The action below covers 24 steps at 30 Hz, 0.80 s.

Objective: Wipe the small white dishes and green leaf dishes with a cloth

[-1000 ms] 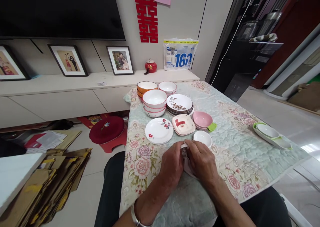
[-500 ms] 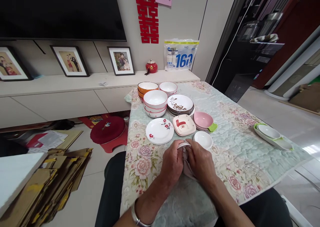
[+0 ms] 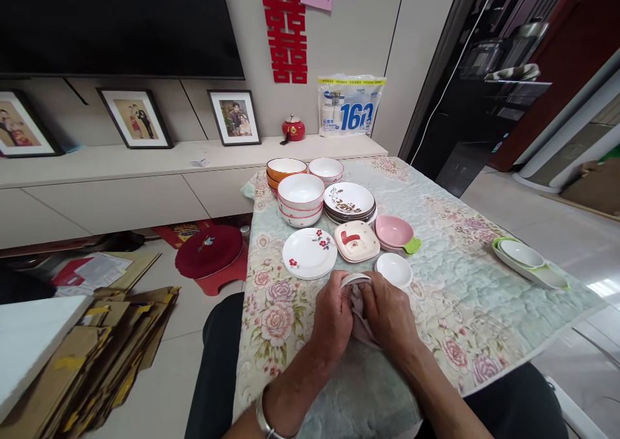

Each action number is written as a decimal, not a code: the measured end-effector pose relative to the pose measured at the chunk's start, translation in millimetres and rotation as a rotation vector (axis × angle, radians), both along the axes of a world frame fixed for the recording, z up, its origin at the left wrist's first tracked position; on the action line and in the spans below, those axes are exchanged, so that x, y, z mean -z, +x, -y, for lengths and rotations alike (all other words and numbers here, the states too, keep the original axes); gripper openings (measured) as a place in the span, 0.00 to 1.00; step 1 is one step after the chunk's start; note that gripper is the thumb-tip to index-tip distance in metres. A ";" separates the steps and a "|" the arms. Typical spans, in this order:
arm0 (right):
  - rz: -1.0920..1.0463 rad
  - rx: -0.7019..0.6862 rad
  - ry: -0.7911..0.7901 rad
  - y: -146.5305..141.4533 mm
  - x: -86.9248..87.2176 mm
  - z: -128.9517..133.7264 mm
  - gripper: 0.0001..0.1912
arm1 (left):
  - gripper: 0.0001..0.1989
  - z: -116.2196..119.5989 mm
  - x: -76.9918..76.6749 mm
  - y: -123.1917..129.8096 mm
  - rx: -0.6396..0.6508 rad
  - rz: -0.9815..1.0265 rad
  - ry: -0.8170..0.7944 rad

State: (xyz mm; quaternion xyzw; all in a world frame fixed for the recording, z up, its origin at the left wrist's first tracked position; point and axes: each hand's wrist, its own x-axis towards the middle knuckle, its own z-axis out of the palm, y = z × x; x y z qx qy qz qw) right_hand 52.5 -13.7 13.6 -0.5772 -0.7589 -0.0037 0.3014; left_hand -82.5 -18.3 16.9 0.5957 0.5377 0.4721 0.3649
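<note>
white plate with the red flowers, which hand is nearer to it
The left hand: it is just in front of the white plate, on the person's side and slightly right. The right hand is farther to the right, in front of the small white bowl.

You sit in a home, in what looks like its living room. Your table [image 3: 465,258] wears a quilted floral cloth [image 3: 276,323] and carries bowls [image 3: 301,193] and plates [image 3: 307,257]. Beyond the table you face a large dark television [image 3: 116,26], a long low cabinet [image 3: 116,197] with framed photographs [image 3: 235,117] and a red paper cut-out [image 3: 289,44]. Left of the table you have a cushioned red stool [image 3: 209,252].
</note>
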 end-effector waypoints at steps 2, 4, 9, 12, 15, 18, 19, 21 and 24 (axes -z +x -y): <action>0.031 0.022 -0.020 0.0 1.2 0.4 0.13 | 0.05 -0.8 -2.5 0.6 0.022 0.014 -0.032; 0.074 0.034 0.004 0.6 2.9 0.9 0.12 | 0.04 -1.6 -5.1 1.2 0.073 0.053 -0.080; 0.151 -0.002 0.090 1.5 6.8 1.8 0.17 | 0.09 -1.8 -10.4 -0.3 0.164 0.227 -0.177; 0.175 -0.021 0.057 0.3 6.7 2.2 0.20 | 0.15 -1.1 -10.7 -2.6 0.160 0.279 -0.180; 0.152 -0.046 0.029 -2.7 5.7 2.5 0.26 | 0.18 -0.7 -7.0 -2.2 0.120 0.354 -0.185; 0.105 -0.048 0.020 -6.3 6.5 2.5 0.31 | 0.20 -1.6 -0.4 1.4 0.077 0.445 -0.189; 0.086 -0.046 0.017 -7.3 7.3 2.4 0.31 | 0.20 -2.4 1.8 2.8 0.064 0.474 -0.195; 0.043 -0.043 0.003 -8.8 8.7 2.4 0.30 | 0.20 -4.7 5.6 5.1 0.032 0.535 -0.202; -0.013 -0.051 -0.071 -9.9 8.6 2.8 0.27 | 0.17 -8.2 8.4 7.1 -0.035 0.737 -0.242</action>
